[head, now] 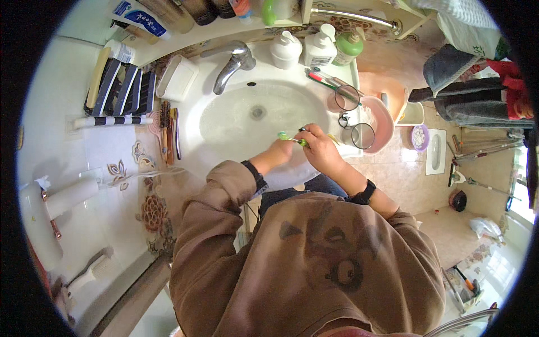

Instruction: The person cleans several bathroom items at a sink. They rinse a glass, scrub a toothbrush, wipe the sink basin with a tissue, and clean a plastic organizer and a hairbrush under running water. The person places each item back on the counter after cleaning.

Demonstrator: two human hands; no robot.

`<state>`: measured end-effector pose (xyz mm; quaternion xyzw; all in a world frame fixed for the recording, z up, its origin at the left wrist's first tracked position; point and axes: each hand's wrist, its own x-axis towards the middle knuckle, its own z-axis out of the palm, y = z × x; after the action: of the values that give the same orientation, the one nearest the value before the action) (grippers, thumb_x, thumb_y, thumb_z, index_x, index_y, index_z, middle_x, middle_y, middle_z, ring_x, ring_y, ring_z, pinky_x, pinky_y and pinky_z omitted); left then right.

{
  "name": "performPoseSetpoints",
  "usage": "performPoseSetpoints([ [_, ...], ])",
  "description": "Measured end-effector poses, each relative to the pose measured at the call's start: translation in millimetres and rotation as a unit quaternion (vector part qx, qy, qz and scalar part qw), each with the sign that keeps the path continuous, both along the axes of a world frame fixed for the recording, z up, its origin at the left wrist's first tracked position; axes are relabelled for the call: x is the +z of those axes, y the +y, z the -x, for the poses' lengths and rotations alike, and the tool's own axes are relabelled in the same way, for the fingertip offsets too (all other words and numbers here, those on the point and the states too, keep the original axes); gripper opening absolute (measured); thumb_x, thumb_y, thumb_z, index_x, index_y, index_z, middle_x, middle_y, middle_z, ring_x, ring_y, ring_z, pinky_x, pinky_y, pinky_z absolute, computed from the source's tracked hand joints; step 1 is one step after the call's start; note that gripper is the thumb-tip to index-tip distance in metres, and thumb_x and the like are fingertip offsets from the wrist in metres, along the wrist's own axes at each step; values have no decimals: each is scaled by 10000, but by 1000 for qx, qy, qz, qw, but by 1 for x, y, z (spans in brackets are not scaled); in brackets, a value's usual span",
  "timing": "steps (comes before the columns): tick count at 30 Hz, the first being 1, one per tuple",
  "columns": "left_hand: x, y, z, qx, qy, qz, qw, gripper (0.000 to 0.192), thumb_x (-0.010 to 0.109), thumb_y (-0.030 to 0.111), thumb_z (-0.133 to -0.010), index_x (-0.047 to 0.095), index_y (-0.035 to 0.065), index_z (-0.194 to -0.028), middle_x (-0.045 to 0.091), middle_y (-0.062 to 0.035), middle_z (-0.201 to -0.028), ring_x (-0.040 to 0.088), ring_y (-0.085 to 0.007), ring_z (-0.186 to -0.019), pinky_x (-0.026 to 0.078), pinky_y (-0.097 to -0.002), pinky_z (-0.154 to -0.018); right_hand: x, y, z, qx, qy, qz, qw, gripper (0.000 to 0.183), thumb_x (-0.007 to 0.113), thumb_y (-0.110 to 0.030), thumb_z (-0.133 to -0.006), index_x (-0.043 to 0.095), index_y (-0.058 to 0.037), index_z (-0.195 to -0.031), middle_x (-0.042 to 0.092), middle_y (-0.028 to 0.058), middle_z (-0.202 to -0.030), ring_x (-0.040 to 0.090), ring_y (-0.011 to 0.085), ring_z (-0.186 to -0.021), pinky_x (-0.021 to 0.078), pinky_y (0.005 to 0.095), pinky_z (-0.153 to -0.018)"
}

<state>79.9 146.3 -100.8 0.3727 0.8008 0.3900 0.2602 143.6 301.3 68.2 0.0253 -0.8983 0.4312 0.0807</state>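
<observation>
Over the near edge of the white sink basin [227, 122], my right hand [316, 145] is closed around a green toothbrush [290, 138]. The brush head points left, with something pale green on its bristles. Close beside it on the left is my left hand [278, 155], its fingers partly hidden; whether it holds anything I cannot tell. A small dark item shows at my right fingertips. The chrome faucet [229, 67] stands behind the basin. Two clear cups, one upper [347, 97] and one lower [362, 136], stand on the right rim, with toothbrushes [322, 80] lying near the upper one.
Pump bottles [286, 49] line the back right rim. A white container [177, 78] and hairbrushes [165, 132] are at the left. Pink basins [381, 126] stand right of the sink. A shelf [189, 36] with tubes and bottles runs above the faucet.
</observation>
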Motion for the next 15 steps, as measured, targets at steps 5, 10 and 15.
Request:
performPoseSetpoints([
  [5,4,-45,22,-46,51,175,982,272,451,76,-784,583,20,-1015,603,-230,-854,579,-385,-838,463,-439,-732,5,7,-2,75,-8,2,997,271,567,35,-711,594,-85,-953,530,130,-989,583,333,-838,497,387,-705],
  [10,53,11,23,10,100,11,995,480,506,137,-797,464,96,-1273,565,-195,-977,537,-348,-959,429,-424,-831,14,17,-10,59,-13,17,998,289,576,41,-706,587,-70,-973,527,140,-993,574,339,-870,490,385,-733],
  [15,80,70,6,-79,151,30,985,611,561,157,-795,345,121,-1366,432,-161,-1231,462,-310,-1102,397,-376,-891,16,27,-15,54,55,27,997,255,557,24,-701,606,-86,-925,533,124,-976,572,335,-875,497,395,-733],
])
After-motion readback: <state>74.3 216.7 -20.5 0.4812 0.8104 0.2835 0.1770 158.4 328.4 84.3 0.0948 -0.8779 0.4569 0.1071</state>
